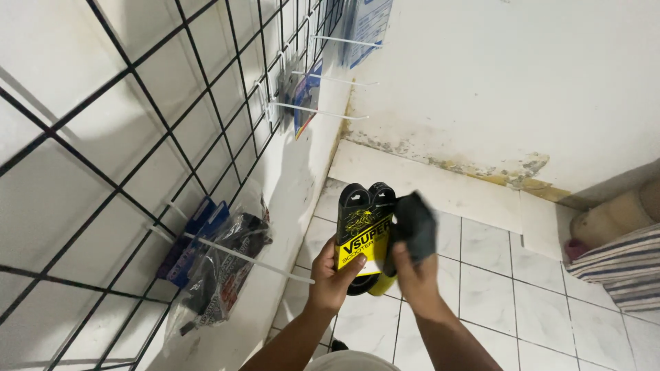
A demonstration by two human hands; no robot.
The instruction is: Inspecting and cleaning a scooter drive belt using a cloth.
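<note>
Both hands occupied: belt pack in the left, dark cloth in the right, held over the tiled floor.

Left hand point(335, 273) has its fingers closed round the lower part of the belt pack point(364, 237), a black looped belt in a yellow-and-black card sleeve, held upright. Right hand point(414, 275) grips a dark cloth point(414, 223), pressed against the pack's right edge. Wire grid point(137, 137) on the left wall carries white pegs; blue-backed packets point(194, 237) and a clear bag of dark parts point(223, 264) hang low, with further blue packets point(307, 93) higher up. White tiled floor point(495, 288) lies below; striped fabric point(619, 264) is at far right.
</note>
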